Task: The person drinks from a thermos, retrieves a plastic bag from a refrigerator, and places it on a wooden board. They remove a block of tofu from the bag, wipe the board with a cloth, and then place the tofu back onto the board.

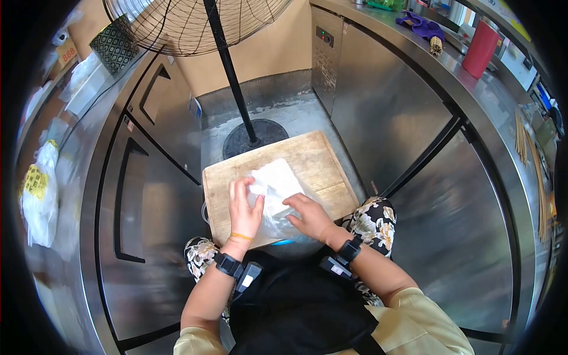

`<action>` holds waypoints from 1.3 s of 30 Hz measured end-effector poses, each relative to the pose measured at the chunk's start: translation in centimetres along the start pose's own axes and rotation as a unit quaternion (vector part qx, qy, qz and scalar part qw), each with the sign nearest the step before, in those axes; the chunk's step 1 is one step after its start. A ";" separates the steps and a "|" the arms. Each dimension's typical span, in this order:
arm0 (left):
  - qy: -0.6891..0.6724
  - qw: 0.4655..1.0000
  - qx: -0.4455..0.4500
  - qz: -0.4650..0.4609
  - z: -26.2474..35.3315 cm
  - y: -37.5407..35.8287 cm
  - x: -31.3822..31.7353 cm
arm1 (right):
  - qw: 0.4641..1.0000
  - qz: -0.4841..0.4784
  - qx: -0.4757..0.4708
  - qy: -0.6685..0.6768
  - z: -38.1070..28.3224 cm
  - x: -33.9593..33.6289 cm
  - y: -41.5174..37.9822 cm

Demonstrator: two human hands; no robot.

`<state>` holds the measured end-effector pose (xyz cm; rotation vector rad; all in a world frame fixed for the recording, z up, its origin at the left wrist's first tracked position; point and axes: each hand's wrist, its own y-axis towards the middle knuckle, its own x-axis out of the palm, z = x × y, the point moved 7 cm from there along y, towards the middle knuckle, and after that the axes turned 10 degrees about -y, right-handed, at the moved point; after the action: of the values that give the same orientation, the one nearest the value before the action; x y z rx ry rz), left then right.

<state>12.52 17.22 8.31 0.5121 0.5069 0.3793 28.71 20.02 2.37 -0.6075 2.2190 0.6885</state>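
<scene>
A white stack, seemingly paper or napkins [276,178], lies with clear plastic film on a wooden board [319,157] in front of me. My left hand [244,210] rests at the left side of the white stack, fingers apart and curved at the plastic. At the right side, my right hand [310,218] has its thumb and fingers spread near the stack's lower right edge. Crumpled clear plastic [271,225] lies between the two hands. Neither hand is closed round anything.
Beyond the board stands a black fan base [260,135] with its pole. Steel cabinets flank both sides. A white bag with yellow print [41,189] lies on the left counter; a red bottle [481,48], purple cloth [420,25] and skewers [539,177] are on the right counter.
</scene>
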 end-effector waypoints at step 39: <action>-0.023 0.976 -0.209 -0.059 -20.1 3.4 2.7 | 0.942 -0.069 0.179 0.277 15.3 5.6 13.7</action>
<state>3.00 28.57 -5.93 0.0830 0.3949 0.3473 24.55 38.67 -6.95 -0.8291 2.6898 0.0210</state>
